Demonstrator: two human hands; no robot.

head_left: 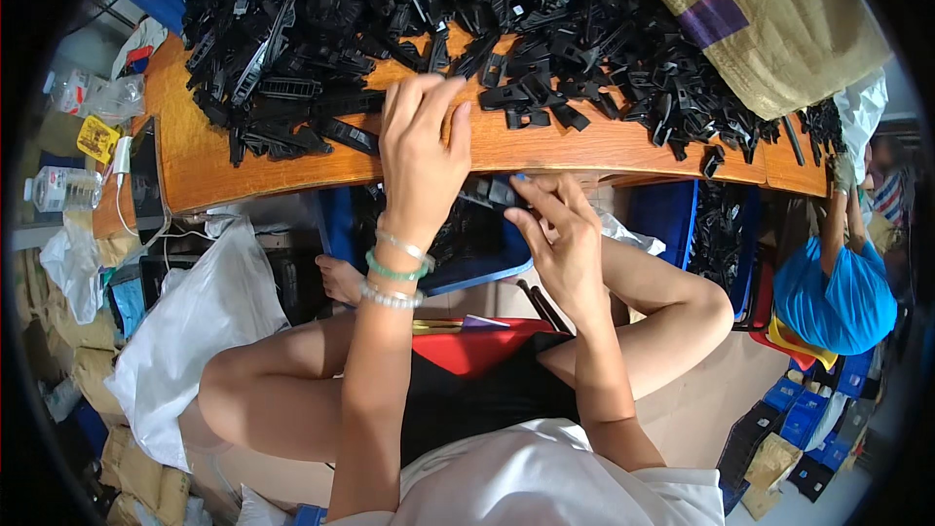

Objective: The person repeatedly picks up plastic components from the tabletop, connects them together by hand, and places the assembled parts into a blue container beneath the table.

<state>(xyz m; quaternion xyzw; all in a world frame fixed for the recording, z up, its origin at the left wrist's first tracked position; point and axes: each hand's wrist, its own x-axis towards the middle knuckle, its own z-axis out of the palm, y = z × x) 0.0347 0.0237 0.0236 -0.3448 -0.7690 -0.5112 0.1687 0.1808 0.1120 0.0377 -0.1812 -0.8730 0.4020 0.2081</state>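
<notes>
My left hand [421, 151], with bracelets on its wrist, reaches over the front edge of the wooden table [282, 175]. Its fingers are stretched forward and slightly blurred, the thumb apart, and nothing shows in them. The fingertips are near a heap of black plastic parts [292, 49]. Below the table edge, my right hand [570, 239] is closed, thumb and index finger at the end of a black plastic part [490, 192]. A small blue spot shows at the index fingertip. Under both hands stands a blue bin [477, 278] with black parts inside.
A tan woven sack [769, 29] lies on the table's right side. Another blue bin [672, 229] stands under the table at right. A white plastic bag [209, 331] hangs by my left knee. At far right is a person in a blue shirt [833, 292]. Clear bottles [63, 188] lie at left.
</notes>
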